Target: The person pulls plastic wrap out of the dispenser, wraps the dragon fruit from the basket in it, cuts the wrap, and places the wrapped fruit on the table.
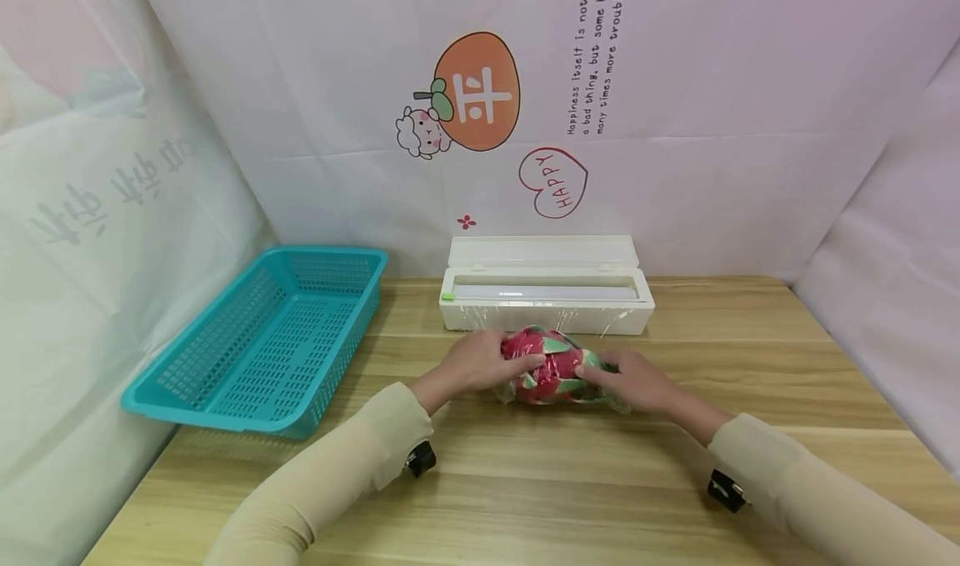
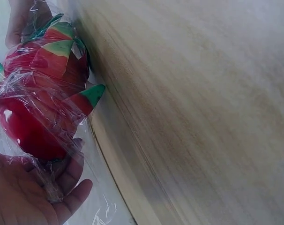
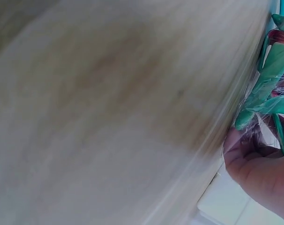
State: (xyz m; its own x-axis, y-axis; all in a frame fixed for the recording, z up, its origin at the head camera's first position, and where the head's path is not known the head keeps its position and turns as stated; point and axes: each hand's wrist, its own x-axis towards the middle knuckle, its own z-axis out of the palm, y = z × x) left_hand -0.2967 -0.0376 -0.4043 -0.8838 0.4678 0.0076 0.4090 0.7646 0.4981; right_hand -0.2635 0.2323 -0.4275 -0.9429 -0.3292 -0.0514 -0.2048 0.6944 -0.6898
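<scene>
Two hands grip one dragon fruit (image 1: 553, 366) wrapped in clear film (image 2: 43, 117), lying on the wooden table (image 1: 525, 483) just in front of the white film dispenser (image 1: 545, 287). The left hand (image 1: 474, 364) curls its fingers over the fruit's left end; the right hand (image 1: 628, 380) clasps the right end. Judged firm, fairly heavy and slippery under film; best held at both ends. A teal basket (image 1: 262, 341) sits left of the dispenser.

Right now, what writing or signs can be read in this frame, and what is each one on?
"HAPPY": in the red heart on the backdrop.
"平": on the orange fruit.
"Happiness itself is not a bad thing, but some happ… many times more trouble th…": backdrop text, cut off.
Grey characters on the left sheet: mirrored, unreadable.
</scene>
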